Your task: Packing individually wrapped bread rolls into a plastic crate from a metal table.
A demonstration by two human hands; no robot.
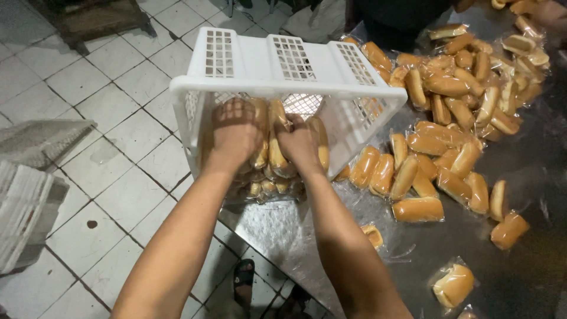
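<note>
Fingers of both hands reached into the mouth of a white slotted plastic crate [277, 65], which lay tipped on its side at the edge of a grey metal table [520, 277]. The left hand [236, 131] was curled over a stack of clear-wrapped golden bread rolls [273, 155] inside the crate, its fingertips hidden behind the knuckles, so how tightly it gripped could not be told. The right hand [300, 143] pressed against the same stack just beside the left, fingers bent around 1 roll; its fingertips were also out of sight. Both forearms ran up from the bottom edge of the view.

The lower rolls in the crate sat in shadow, blurred together, and could not be counted. The crate's far wall hid whatever lay behind it.

To the right, a loose heap of the same wrapped rolls [449, 112] spread across the table, each an oblong golden bun in a shiny clear sleeve; no label colour could be made out on them. 1 stray wrapped roll [453, 286] lay near the lower right, well apart from the heap. At the upper right another person's hand [546, 13] was cut off by the frame edge.

Beside the table lay a white tiled floor [118, 88], with stacked white crates [26, 207] half cut off at the left, and a sandalled foot [243, 279] showed below the table edge.
</note>
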